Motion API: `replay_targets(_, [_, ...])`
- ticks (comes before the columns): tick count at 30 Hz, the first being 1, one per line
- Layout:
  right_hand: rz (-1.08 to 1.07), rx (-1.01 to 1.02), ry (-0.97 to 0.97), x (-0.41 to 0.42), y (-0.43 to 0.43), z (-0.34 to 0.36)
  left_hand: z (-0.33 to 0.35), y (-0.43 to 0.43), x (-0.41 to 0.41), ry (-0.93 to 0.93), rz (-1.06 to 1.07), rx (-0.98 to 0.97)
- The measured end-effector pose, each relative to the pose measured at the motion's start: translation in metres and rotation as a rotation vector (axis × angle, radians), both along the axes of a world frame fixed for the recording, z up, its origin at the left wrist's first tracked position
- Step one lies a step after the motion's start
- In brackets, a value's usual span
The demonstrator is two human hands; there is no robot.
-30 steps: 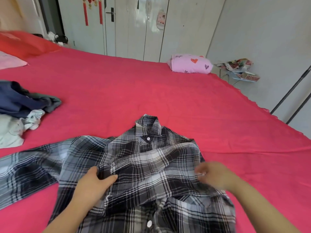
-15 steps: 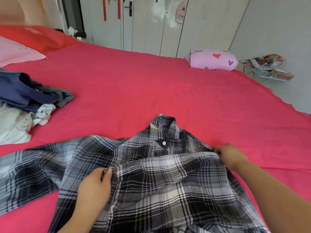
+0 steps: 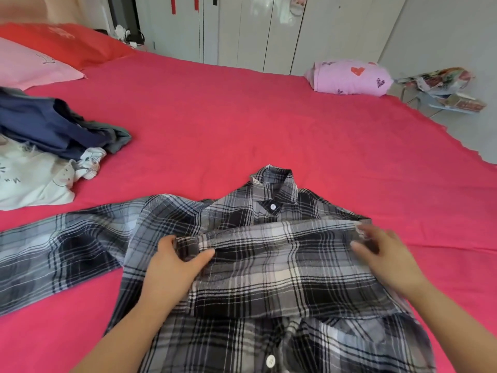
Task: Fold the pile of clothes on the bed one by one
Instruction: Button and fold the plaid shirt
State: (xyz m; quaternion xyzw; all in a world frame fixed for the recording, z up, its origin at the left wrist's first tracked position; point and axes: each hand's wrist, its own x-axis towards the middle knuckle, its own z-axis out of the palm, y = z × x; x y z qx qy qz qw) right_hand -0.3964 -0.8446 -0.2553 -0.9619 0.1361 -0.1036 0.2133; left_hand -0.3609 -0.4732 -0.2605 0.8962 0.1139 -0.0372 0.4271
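A black, grey and white plaid shirt [image 3: 269, 267] lies front up on the red bed [image 3: 242, 117], collar pointing away from me. One sleeve is folded across its chest; the other sleeve stretches out flat to the left. My left hand [image 3: 174, 265] pinches the folded sleeve at its left end. My right hand [image 3: 387, 254] rests on the sleeve's right end at the shoulder, fingers spread and blurred. A pile of unfolded clothes [image 3: 45, 146], dark blue, grey and white, lies at the left.
A folded pink garment with hearts [image 3: 349, 78] sits at the bed's far right edge. Pink and red pillows [image 3: 40, 57] lie at the far left. White wardrobe doors [image 3: 255, 28] stand behind the bed. A small stool with clutter [image 3: 443, 90] is on the floor at right.
The folded sleeve has been drawn up across the chest toward the collar and laid flatter. My right hand went from the shirt's lower right to its shoulder and its fingers have opened.
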Motion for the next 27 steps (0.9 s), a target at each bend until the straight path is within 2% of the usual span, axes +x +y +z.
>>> replay_targets(2, [0.242, -0.063, 0.113, -0.038, 0.011, -0.002, -0.002, 0.001, -0.005, -0.014, -0.103, 0.077])
replay_targets(4, [0.373, -0.148, 0.27, -0.065, 0.01, -0.013, -0.003, 0.001, -0.006, -0.053, -0.164, 0.098])
replay_targets(6, [0.357, -0.194, 0.318, -0.079, 0.007, -0.023, -0.001, 0.003, -0.004, -0.074, -0.142, 0.066])
replay_targets(8, [0.299, -0.239, 0.278, -0.088, 0.008, -0.026, 0.0, 0.003, -0.003, -0.108, -0.102, 0.043])
replay_targets(10, [0.274, -0.356, 0.32, -0.093, 0.011, -0.022, 0.001, 0.002, -0.004, -0.155, -0.063, 0.045])
replay_targets(13, [0.191, -0.503, 0.375, -0.093, 0.026, -0.005, -0.004, 0.005, -0.011, -0.17, -0.075, 0.143])
replay_targets(14, [0.165, -0.505, 0.328, -0.089, 0.038, 0.002, -0.008, 0.006, -0.014, -0.213, -0.1, 0.261])
replay_targets(16, [0.166, -0.367, 0.187, -0.075, 0.068, 0.012, -0.015, 0.004, -0.02, -0.389, -0.198, 0.461])
replay_targets(18, [0.216, -0.2, 0.16, -0.056, 0.1, 0.016, -0.015, -0.001, -0.025, -0.47, -0.441, 0.596])
replay_targets(20, [0.272, -0.159, 0.169, -0.039, 0.124, 0.009, -0.016, -0.005, -0.029, -0.329, -0.697, 0.68])
replay_targets(22, [0.266, -0.149, 0.242, -0.031, 0.138, -0.007, -0.025, -0.002, -0.026, -0.098, -0.741, 0.656])
replay_targets(25, [0.255, -0.183, 0.483, -0.03, 0.147, -0.024, -0.035, 0.002, -0.024, -0.023, -0.751, 0.667])
replay_targets(27, [0.215, -0.189, 0.548, -0.025, 0.153, -0.021, -0.032, 0.003, -0.022, -0.025, -0.742, 0.683])
